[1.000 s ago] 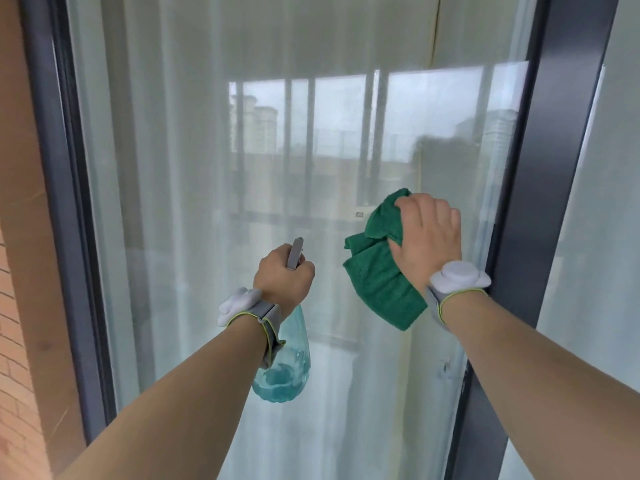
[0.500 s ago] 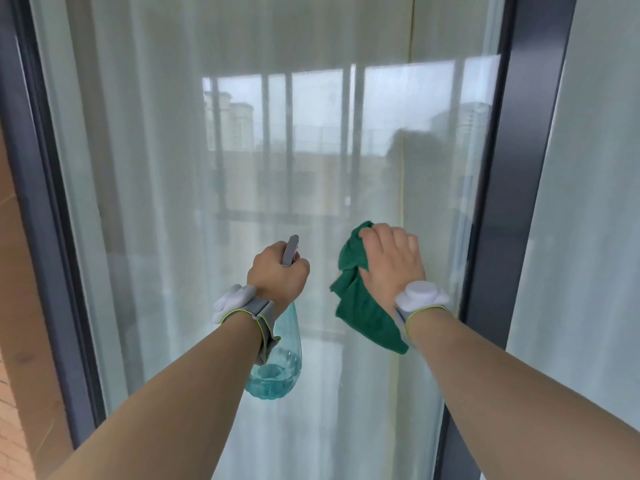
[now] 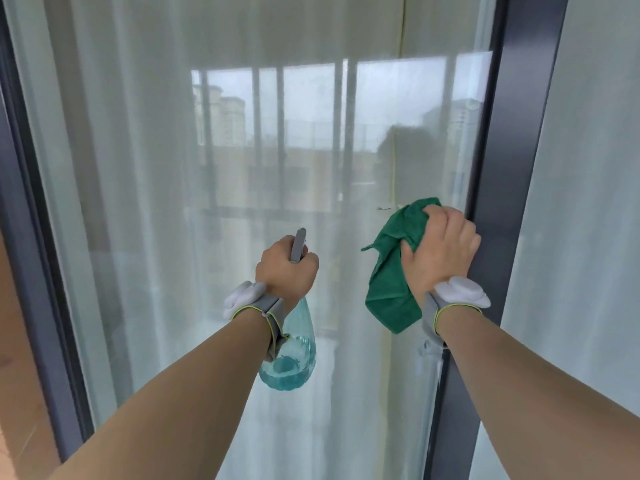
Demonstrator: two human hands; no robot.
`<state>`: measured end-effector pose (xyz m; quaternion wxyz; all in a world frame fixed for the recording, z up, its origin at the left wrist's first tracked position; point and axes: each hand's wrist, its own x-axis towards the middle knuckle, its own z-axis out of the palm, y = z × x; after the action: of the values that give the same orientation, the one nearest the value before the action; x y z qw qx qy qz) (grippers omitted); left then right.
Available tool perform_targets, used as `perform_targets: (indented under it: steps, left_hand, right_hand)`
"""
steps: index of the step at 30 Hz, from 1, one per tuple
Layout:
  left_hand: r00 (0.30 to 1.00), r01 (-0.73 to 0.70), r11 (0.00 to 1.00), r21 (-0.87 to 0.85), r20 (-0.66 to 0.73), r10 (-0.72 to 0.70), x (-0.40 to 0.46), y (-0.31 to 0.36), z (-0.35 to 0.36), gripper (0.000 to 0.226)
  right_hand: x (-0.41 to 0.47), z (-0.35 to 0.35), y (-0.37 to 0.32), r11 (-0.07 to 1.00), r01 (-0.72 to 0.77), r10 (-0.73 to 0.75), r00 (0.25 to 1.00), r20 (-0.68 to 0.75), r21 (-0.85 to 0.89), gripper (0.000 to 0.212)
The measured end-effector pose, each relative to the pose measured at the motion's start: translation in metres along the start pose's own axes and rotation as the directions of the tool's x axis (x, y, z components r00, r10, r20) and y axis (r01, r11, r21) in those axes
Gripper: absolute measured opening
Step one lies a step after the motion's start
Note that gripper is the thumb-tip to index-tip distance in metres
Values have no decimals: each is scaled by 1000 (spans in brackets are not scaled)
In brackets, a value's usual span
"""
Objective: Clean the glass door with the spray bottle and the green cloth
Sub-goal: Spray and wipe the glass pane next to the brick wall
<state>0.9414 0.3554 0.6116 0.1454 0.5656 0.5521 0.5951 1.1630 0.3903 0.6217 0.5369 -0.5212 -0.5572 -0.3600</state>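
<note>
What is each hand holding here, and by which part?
The left hand grips the spray bottle by its head and neck. The right hand holds the green cloth bunched near its upper part, the rest hanging below.

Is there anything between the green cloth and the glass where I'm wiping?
Nothing visible. The right hand grips the green cloth up against the glass door, near its dark frame.
</note>
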Motion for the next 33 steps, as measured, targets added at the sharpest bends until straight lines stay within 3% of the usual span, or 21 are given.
perform_targets:
  steps: [2, 4, 7, 11, 14, 18, 24, 29, 33]
  left_hand:
    - [999, 15, 1000, 7, -44, -15, 3, 0, -6, 13]
    - [992, 39, 998, 52, -119, -33, 9, -2, -21, 11]
    - [975, 61, 984, 170, -219, -23, 17, -2, -42, 15]
    - [960, 84, 962, 259, -279, -9, 28, -13, -75, 12]
    - [947, 97, 952, 289, -320, 1, 36, -27, -96, 15]
    - [939, 143, 948, 283, -342, -40, 42, -39, -102, 15]
    - [967, 148, 957, 248, -238, -88, 41, -31, -57, 13]
    - [977, 147, 969, 201, -181, -111, 32, -11, -12, 16]
    - [971, 174, 970, 168, -193, -140, 28, -7, -9, 16]
  right_hand:
    - [-3, 0, -10, 999, 40, -40, 999, 8, -12, 58]
    - [-11, 8, -32, 983, 182, -184, 982, 45, 35, 60]
    - [-32, 17, -71, 929, 344, -361, 925, 119, 138, 61]
    - [-56, 41, -137, 864, 449, -493, 848, 194, 229, 52]
    - [-55, 59, -161, 891, 409, -449, 854, 261, 196, 47]
    - [-47, 66, -144, 876, 448, -480, 844, 238, 178, 50]
    - [-27, 45, -91, 872, 476, -490, 855, 170, 117, 61]
    - [-4, 15, -17, 931, 365, -365, 927, 85, 15, 65]
    - [-3, -1, 24, 962, 274, -274, 961, 48, -11, 54]
